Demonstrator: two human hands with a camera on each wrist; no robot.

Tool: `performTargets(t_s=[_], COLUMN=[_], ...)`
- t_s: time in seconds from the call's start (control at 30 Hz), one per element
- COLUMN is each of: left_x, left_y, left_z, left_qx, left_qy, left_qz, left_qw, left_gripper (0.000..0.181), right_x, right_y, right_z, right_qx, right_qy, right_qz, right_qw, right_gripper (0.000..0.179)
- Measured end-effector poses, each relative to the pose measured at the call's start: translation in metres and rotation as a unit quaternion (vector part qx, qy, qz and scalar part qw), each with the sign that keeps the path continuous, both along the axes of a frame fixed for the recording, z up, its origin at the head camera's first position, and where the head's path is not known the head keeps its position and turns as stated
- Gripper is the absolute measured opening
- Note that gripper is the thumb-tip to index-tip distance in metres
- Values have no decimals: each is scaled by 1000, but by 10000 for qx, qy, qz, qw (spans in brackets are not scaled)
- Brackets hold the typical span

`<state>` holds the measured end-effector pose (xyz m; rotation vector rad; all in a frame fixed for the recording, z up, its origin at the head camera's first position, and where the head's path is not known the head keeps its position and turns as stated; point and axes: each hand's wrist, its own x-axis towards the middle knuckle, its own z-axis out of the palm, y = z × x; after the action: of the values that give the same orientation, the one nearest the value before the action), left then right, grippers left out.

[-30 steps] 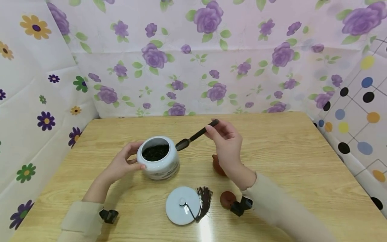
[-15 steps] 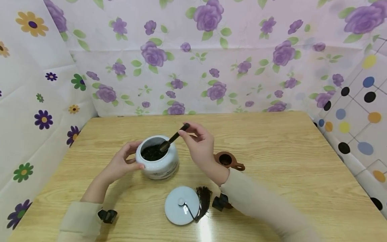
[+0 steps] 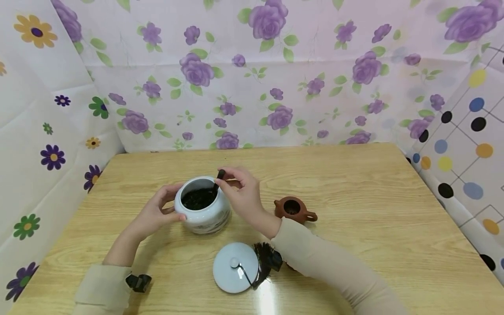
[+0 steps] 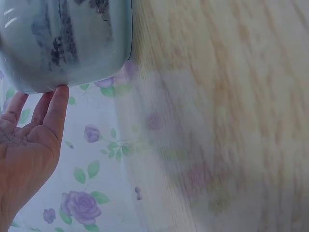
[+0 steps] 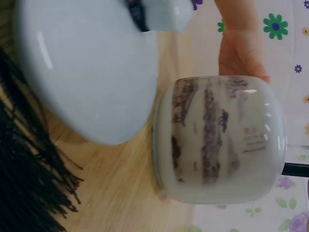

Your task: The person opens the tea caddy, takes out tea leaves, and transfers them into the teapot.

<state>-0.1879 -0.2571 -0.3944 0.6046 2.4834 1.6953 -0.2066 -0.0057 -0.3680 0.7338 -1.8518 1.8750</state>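
A white porcelain jar (image 3: 208, 222) with a painted landscape stands tilted slightly toward me, dark tea leaves (image 3: 198, 200) inside. My left hand (image 3: 155, 215) holds its left side, thumb at the front and fingers behind; the left wrist view shows fingertips (image 4: 58, 99) against the jar wall. Between thumb and fingers, my right hand (image 3: 245, 196) pinches the dark handle of a tea scoop (image 3: 221, 175) at the jar's right rim. The scoop's bowl is down in the jar, hidden. In the right wrist view the handle (image 5: 296, 169) sticks out past the jar's mouth.
The jar's white lid (image 3: 228, 275), with a knob and dark tassel (image 3: 261, 250), lies in front of the jar. A small brown clay teapot (image 3: 301, 215), uncovered, stands right of my right wrist. Flowered cloth (image 3: 252, 105) rises behind the wooden table (image 3: 354, 183).
My right hand has moved left and slightly down, bringing the scoop from outside the jar into it. The teapot has come out from behind that hand. My left hand keeps its hold.
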Motion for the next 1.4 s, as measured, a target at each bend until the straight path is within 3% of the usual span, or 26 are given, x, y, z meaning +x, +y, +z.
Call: performTargets(t_s=[0.2, 0.6, 0.83, 1.07, 1.4], left_x=[-1, -1, 0, 1, 1], left_y=[0, -1, 0, 0, 1], left_z=[-2, -4, -3, -1, -1], left_qx=[-38, -24, 6, -74, -36], left_qy=[11, -1, 44, -105, -66], left_qz=[18, 0, 24, 58, 15], left_qw=[10000, 10000, 10000, 9999, 10000], left_gripper=[71, 71, 70, 70, 71], right_x=[1, 0, 0, -4, -5], right_y=[-4, -4, -7, -14, -12], right_z=[-5, 0, 3, 0, 1], right_qx=[687, 1109, 508, -597, -1129], right_qy=[-70, -1046, -2059, -3060, -3632], right_qz=[-180, -511, -467, -264, -94], right_qw=[9974, 9870, 9761, 9498, 9248], right_gripper=[21, 21, 23, 19, 24])
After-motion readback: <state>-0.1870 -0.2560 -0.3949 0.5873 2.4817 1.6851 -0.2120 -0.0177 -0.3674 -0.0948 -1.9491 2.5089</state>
